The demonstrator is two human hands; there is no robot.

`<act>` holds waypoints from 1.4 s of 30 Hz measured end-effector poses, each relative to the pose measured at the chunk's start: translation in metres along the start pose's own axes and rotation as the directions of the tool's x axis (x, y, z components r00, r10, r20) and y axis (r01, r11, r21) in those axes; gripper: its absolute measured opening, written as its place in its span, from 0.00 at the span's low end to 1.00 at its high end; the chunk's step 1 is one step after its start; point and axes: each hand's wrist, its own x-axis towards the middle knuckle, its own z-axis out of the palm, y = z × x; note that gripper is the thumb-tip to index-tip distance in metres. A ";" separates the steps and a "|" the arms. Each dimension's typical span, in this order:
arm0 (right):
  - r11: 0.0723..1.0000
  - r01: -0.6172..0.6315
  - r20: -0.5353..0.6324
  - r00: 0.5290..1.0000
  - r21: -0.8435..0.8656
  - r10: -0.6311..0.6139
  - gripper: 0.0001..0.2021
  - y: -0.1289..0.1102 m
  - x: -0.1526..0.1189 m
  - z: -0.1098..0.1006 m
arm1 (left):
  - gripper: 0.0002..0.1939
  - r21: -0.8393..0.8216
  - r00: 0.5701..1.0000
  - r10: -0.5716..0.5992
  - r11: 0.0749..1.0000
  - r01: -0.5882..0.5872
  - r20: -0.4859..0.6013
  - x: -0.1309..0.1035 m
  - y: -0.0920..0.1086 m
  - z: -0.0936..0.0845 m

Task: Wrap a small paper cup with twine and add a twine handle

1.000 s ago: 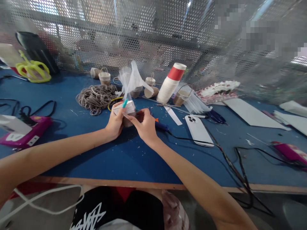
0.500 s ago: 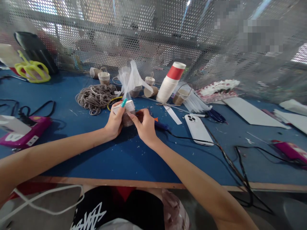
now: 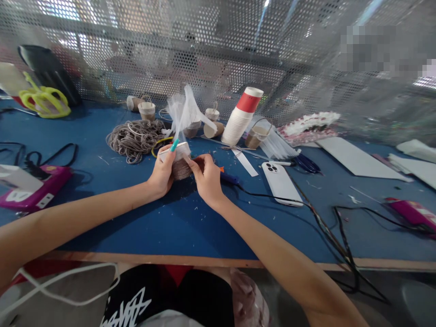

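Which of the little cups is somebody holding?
The ridged, brownish cup in the left hand, with the right hand at its side. What sets it apart: the other little cups rest on the blue table.

Both forearms (image 3: 112, 202) slant inward; the left hand (image 3: 161, 175) curls; the right hand (image 3: 209, 180) bends just beside it.

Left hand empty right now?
No, the left hand grips a cup with a white upper part and a brown lower part.
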 end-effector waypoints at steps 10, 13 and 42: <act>0.999 0.015 -0.009 1.000 -0.033 -0.015 0.16 0.003 0.000 0.000 | 0.21 0.008 1.000 0.002 1.000 -0.002 -0.006 0.002 -0.003 -0.003; 0.999 0.016 -0.013 1.000 -0.052 -0.017 0.16 0.002 -0.001 -0.001 | 0.21 0.010 1.000 0.007 1.000 -0.007 -0.019 0.001 -0.002 -0.002; 0.991 0.038 -0.016 0.999 -0.130 -0.040 0.12 0.000 -0.002 0.005 | 0.26 0.006 0.997 0.048 0.999 -0.048 0.056 -0.004 -0.001 0.001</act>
